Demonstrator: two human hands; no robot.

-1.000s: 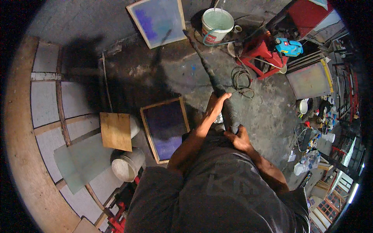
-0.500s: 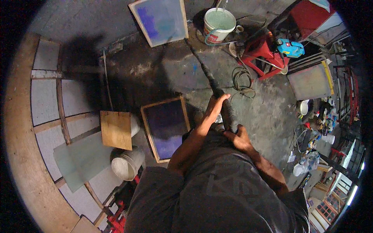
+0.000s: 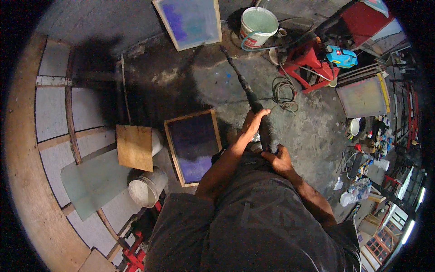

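- Nearest my camera, a dark shirt fills the lower middle.
- I see the right hand curled firmly around the rear end of the black wand; some fingers are hidden underneath.
- Just ahead of it, the left hand wraps the wand's thick part, its underside out of my sight.
- The wand slants forward and a little left from both hands, its thin tip near a framed panel's lower right corner; I cannot judge the gap in depth.
- To my left, a wood-framed dark purple screen is beside the legs, with a wooden board and a pale bucket beyond its left edge.
- Right of the wand, a coiled hose lies on the floor.
- Farther out, a blue machine sits at a red stand.
- Farthest, I have a white water bucket and, leaning at the wall, the purple-and-grey framed panel.
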